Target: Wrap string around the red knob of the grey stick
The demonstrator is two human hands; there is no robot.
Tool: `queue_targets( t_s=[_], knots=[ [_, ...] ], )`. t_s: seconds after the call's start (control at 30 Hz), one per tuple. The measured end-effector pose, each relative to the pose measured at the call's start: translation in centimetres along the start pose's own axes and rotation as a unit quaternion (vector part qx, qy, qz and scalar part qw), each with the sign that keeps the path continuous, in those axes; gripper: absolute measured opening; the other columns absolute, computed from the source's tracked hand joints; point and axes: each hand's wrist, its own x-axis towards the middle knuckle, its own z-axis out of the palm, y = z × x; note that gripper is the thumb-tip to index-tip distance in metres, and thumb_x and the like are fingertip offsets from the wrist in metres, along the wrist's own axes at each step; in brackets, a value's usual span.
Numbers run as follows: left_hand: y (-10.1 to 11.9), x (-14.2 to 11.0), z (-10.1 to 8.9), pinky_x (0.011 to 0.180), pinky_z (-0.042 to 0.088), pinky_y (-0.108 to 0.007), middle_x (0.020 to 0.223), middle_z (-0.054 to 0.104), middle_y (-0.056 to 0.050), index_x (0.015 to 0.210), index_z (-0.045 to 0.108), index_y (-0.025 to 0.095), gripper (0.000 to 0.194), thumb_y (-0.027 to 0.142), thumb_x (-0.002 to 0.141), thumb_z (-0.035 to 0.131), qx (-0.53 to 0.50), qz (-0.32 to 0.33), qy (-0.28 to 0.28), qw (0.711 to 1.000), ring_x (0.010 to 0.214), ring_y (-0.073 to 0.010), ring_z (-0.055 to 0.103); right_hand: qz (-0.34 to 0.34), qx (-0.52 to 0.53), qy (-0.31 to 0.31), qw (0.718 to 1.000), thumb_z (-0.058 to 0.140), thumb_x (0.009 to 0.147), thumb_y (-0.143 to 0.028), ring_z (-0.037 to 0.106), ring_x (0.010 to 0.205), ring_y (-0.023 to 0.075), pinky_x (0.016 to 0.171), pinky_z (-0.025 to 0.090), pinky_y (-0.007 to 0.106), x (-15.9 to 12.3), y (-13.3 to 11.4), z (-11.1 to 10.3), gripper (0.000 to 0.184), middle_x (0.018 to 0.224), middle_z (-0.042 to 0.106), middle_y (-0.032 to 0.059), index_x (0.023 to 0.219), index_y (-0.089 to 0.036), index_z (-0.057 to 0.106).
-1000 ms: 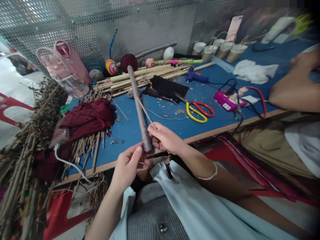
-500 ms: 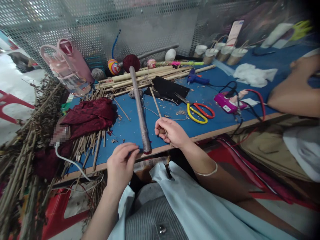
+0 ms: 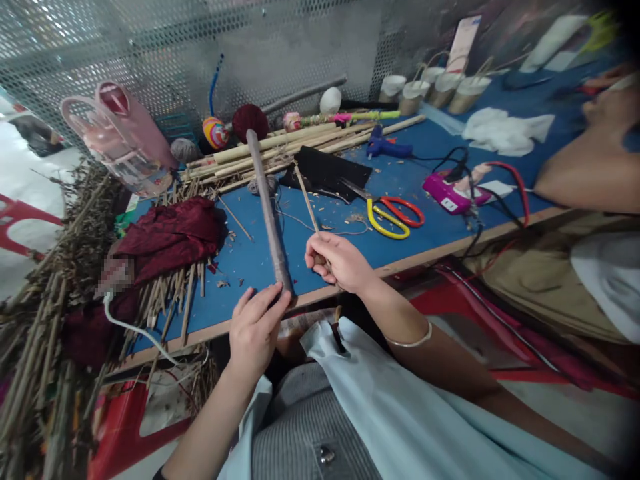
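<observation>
A long thread-wrapped stick [image 3: 265, 203] lies on the blue table [image 3: 410, 220], its near end at the front edge. My left hand [image 3: 256, 328] rests at that near end, fingers stretched out and touching it. My right hand [image 3: 338, 261] is closed around the lower end of a thin bamboo stick [image 3: 305, 197], which slants up and away over the table. Yellow-and-red scissors [image 3: 390, 217] lie just right of the thin stick.
Dark red cloth [image 3: 173, 232] and short sticks lie at the left, dry twigs [image 3: 45, 313] beyond. Bamboo poles [image 3: 305, 140], yarn balls, a blue glue gun [image 3: 383, 147], a magenta device [image 3: 453, 197] with cables and white cloth lie further back. Another person's arm [image 3: 590, 167] reaches in at right.
My left hand let go of the wrapped stick, which now lies on the table, then moved back to touch its near end. My right hand took the thin stick rightwards, away from it.
</observation>
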Motion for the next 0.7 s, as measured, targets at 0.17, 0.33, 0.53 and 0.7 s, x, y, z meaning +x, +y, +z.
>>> queue_targets(
  t_s=[0.17,0.33,0.53,0.7],
  knots=[
    [1.4,-1.8,1.5,0.113,0.0,-0.05,0.12,0.065,-0.011,0.141,0.039,0.025,0.057,0.012,0.087,0.054,0.104,-0.05,0.032,0.993,0.117,-0.0235,0.058,-0.004,-0.008,-0.001,1.0,0.051,0.084,-0.041,0.037,0.04,0.0041,0.031,0.023,0.013,-0.1,0.1,-0.2,0.024,0.061,0.053,-0.0031,0.076,-0.018,0.048],
    [2.5,-2.7,2.5,0.109,-0.01,-0.056,0.119,0.065,-0.013,0.147,0.024,0.022,0.072,0.019,0.085,0.059,0.143,-0.097,0.039,0.984,0.127,-0.0296,0.047,-0.013,-0.1,-0.013,0.995,0.048,0.085,-0.039,0.036,0.042,0.0047,0.036,0.024,0.017,0.0,0.0,0.4,0.025,0.061,0.053,-0.0029,0.072,-0.018,0.047],
    [3.3,-1.7,1.7,0.106,-0.013,-0.064,0.121,0.065,-0.013,0.143,0.035,0.024,0.064,0.021,0.084,0.059,0.085,-0.109,0.006,0.99,0.124,-0.033,0.05,-0.059,-0.331,0.037,0.941,0.07,0.067,-0.043,0.044,0.055,0.011,0.051,0.033,0.024,2.3,0.1,3.1,0.041,0.064,0.052,-0.0026,0.09,-0.019,0.047],
    [4.0,-0.8,-0.3,0.109,0.028,-0.051,0.116,0.068,-0.012,0.142,0.035,0.019,0.053,0.019,0.09,0.047,-0.108,-0.256,0.054,0.959,0.116,-0.022,0.058,-0.053,-0.258,0.04,0.964,0.067,0.064,-0.022,0.048,0.057,0.011,0.051,0.038,0.023,3.7,0.6,3.2,0.043,0.068,0.052,-0.0033,0.102,-0.019,0.046]
  ],
)
